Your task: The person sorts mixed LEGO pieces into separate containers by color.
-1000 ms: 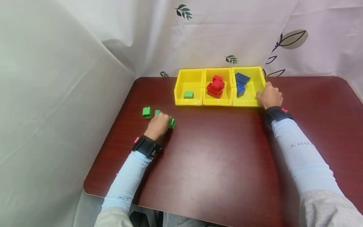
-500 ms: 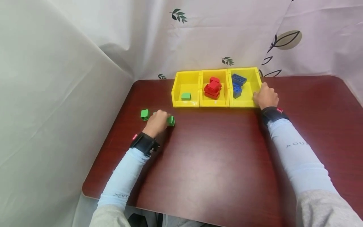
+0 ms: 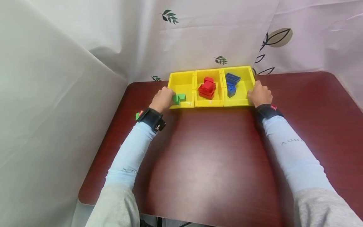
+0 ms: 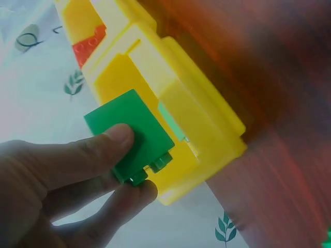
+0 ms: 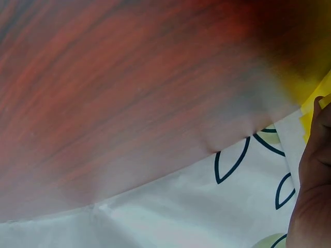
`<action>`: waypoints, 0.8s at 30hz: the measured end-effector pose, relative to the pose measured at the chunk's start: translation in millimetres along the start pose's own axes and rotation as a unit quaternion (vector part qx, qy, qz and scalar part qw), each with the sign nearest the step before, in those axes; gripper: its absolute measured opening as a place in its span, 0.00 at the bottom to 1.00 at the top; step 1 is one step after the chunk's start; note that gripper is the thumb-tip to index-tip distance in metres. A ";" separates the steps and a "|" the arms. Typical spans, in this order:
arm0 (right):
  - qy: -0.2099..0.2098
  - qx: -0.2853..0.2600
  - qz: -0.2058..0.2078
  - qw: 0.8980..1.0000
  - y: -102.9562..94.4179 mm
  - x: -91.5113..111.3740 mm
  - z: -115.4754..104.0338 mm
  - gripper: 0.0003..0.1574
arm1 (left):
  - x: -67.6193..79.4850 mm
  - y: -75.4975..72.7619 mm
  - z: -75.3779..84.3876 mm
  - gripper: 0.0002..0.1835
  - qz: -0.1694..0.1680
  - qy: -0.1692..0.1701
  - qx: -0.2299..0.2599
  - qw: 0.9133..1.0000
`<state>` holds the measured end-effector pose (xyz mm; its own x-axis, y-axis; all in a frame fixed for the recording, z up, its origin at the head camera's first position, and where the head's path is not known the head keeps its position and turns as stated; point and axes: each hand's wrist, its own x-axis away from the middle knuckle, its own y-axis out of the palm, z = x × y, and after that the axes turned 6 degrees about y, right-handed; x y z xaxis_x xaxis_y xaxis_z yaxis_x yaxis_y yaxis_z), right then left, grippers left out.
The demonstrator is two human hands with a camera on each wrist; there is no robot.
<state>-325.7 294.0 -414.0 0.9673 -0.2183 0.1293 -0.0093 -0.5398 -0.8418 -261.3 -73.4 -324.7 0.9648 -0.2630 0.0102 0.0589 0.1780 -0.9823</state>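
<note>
My left hand [image 3: 162,100] pinches a green toy brick [image 4: 137,129] between thumb and fingers, its studs facing down and toward the fingertips. The brick is over the front of the left yellow bin [image 3: 181,78]. Inside that bin lies a light green brick [image 3: 182,97], partly hidden by the bin's front wall in the left wrist view. My right hand [image 3: 260,94] grips the right side wall of the right yellow bin [image 3: 247,93]; its fingertips are mostly hidden in the right wrist view.
The middle yellow bin [image 3: 208,72] holds a heap of red bricks [image 3: 207,86]. Blue bricks [image 3: 232,78] lie in the right bin. On the dark red table [image 3: 210,164], a green brick [image 3: 137,116] is partly covered by my left wristband. A patterned white cloth [image 3: 193,37] hangs behind.
My left hand has lifted a green brick from the table and carried it forward and right to the left bin. The right hand stays on the right bin; the head view shifts slightly.
</note>
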 end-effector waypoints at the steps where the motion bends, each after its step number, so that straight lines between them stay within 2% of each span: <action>1: 0.002 0.000 -0.001 1.000 0.8 0.1 -0.7 0.34 | -5.6 -1.1 0.3 0.15 -0.002 -0.001 -0.001 1.000; 9: 0.014 0.004 0.006 1.000 1.8 0.2 -2.3 0.33 | -41.2 -7.5 4.9 0.19 -0.022 -0.012 -0.001 1.000; 18: 0.012 0.004 0.007 1.000 3.7 3.9 -2.8 0.31 | -56.6 -0.5 10.2 0.27 -0.030 -0.048 -0.015 0.998; 24: 0.015 0.002 0.015 1.000 1.1 6.2 -2.9 0.30 | -63.1 5.7 12.4 0.27 -0.036 -0.066 -0.007 0.997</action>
<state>-320.5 289.7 -412.5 0.9586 -0.2584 0.1196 -0.0372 -0.5299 -0.8472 -318.6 -44.0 -328.7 0.9836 -0.1468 0.1051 0.1271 0.1499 -0.9805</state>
